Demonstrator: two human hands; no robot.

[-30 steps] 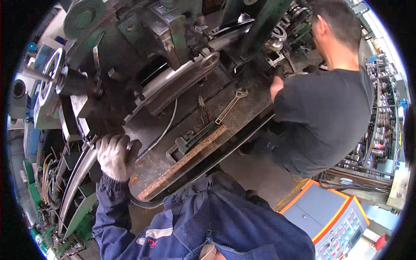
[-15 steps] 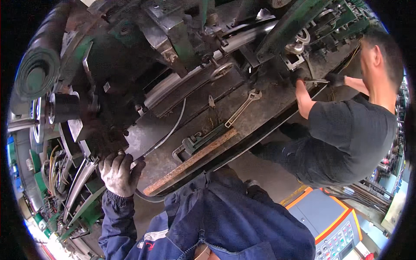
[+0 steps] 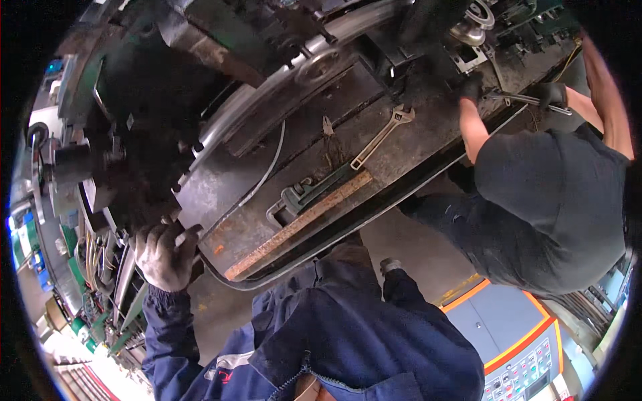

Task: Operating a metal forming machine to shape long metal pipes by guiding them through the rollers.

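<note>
My left hand (image 3: 164, 255), in a grey-white work glove, is at the lower edge of a dark machine block (image 3: 144, 177). Its fingers are bent against that edge and the thumb points to the right. What lies under the fingers is hidden. My right hand (image 3: 390, 266), also gloved, hangs low beside my body, well away from the machine bed (image 3: 267, 224); its fingers are too small and covered to read. On the bed lie an adjustable wrench (image 3: 382, 137), a green pipe wrench (image 3: 304, 195), pliers (image 3: 328, 137) and a rusty flat bar (image 3: 301, 224).
A co-worker (image 3: 548, 200) in dark clothes bends over the bed at the right, gloved hands around a wrench (image 3: 528, 99). A thin grey hose (image 3: 271, 167) curves across the bed. Behind me at the right stands an orange-edged control cabinet (image 3: 498, 321). Cables (image 3: 93, 260) hang at the left.
My view has shifted, so the machine and bed sit differently in it. My left hand stays at the machine block's edge. The co-worker's hands are farther apart along the wrench.
</note>
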